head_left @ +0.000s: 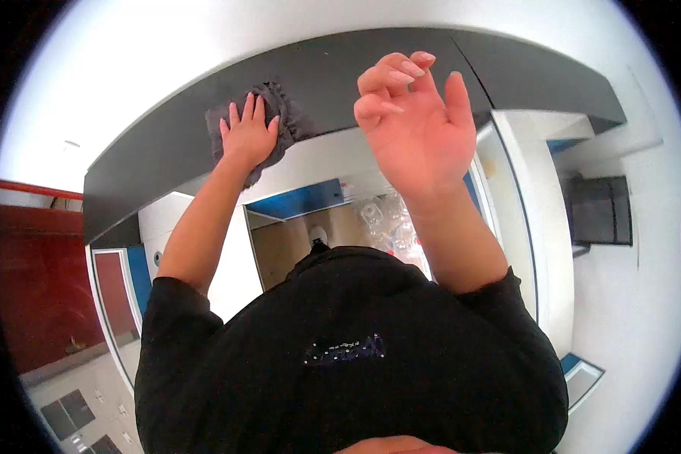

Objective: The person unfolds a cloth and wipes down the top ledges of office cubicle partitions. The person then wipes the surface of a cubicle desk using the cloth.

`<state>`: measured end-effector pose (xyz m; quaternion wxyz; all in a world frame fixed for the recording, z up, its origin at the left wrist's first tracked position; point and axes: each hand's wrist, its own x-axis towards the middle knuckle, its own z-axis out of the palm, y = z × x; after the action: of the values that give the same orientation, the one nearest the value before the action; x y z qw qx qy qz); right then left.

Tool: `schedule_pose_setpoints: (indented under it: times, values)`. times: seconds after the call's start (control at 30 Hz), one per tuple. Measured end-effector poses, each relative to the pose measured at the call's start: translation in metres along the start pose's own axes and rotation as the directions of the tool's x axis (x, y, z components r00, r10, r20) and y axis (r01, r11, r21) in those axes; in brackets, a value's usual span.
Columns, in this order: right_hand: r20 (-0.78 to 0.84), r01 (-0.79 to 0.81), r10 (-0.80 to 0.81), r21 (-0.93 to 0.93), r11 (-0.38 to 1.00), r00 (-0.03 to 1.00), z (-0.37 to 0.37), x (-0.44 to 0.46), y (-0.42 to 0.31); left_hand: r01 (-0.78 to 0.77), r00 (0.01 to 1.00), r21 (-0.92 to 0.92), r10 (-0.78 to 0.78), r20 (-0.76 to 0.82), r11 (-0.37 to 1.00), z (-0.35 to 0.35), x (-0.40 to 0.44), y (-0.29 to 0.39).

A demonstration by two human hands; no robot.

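Head view: left hand (248, 142) lies flat on cloth (291, 113), right hand (424, 125) upturned.

Dk gry cloth (289, 113) & c'top (333, 76), blk tee (348, 303) w/ wht-dotted print (345, 352)

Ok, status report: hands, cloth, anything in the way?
Left hand flat on grey cloth. Cloth rumpled, on dark counter. Right hand empty, palm to camera, hiding part of counter.

Dark red panel (45, 280) left; clear items (372, 215) near blue panel (303, 199); black rectangular object (600, 210) right.
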<state>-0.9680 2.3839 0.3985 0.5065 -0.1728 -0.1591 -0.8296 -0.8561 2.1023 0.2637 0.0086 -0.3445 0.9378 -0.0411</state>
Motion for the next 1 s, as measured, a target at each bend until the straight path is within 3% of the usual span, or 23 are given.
schedule_pose_setpoints:
  times: [0.13, 0.27, 0.33, 0.37, 0.43, 0.47, 0.53, 0.63, 0.77, 0.83, 1.0]
  values:
    - [0.08, 0.084, -0.078, -0.08, 0.993, 0.994, 0.028, -0.054, -0.03, -0.037, 0.999, -0.004, 0.037, -0.025, 0.999, 0.002, -0.007, 0.064]
    - [0.125, 0.129, -0.113, -0.127, 0.984, 0.986, 0.05, -0.089, -0.044, -0.016, 0.997, -0.017, 0.014, -0.072, 1.0, 0.006, -0.008, 0.074]
    - [-0.036, 0.28, -0.335, -0.469, 0.838, 0.942, 0.062, -0.104, -0.039, -0.01, 0.998, -0.017, 0.008, -0.069, 1.0, 0.001, -0.011, 0.075]
    - [-0.028, 0.289, -0.34, -0.465, 0.837, 0.94, 0.069, -0.111, -0.034, -0.003, 0.998, -0.014, 0.002, -0.059, 1.0, -0.002, -0.012, 0.074]
    - [-0.063, 0.305, -0.609, -0.821, 0.482, 0.791, 0.086, -0.124, -0.02, -0.007, 0.998, 0.006, 0.007, -0.068, 1.0, 0.003, -0.01, 0.071]
    - [-0.06, 0.314, -0.618, -0.82, 0.478, 0.784, 0.09, -0.129, -0.016, -0.013, 0.997, -0.001, 0.013, -0.081, 1.0, 0.005, -0.01, 0.068]
    - [0.08, 0.373, -0.691, -0.883, 0.286, 0.719, 0.099, -0.137, -0.012, -0.045, 0.994, -0.009, 0.044, -0.103, 0.999, 0.01, -0.006, 0.065]
    - [0.156, 0.397, -0.683, -0.893, 0.211, 0.714, 0.112, -0.149, -0.011, -0.056, 0.992, -0.029, 0.053, -0.118, 0.998, 0.013, -0.003, 0.064]
    - [0.176, 0.411, -0.678, -0.889, 0.201, 0.713, 0.125, -0.159, -0.013, -0.044, 0.991, -0.018, 0.042, -0.124, 0.999, 0.016, -0.003, 0.063]
    - [0.205, 0.382, -0.686, -0.917, 0.115, 0.698, 0.125, -0.165, -0.014, -0.039, 0.992, -0.026, 0.035, -0.123, 0.999, 0.016, -0.002, 0.062]
    - [0.216, 0.414, -0.698, -0.901, 0.126, 0.683, 0.131, -0.172, -0.013, -0.045, 0.992, -0.017, 0.043, -0.122, 0.999, 0.016, -0.001, 0.059]
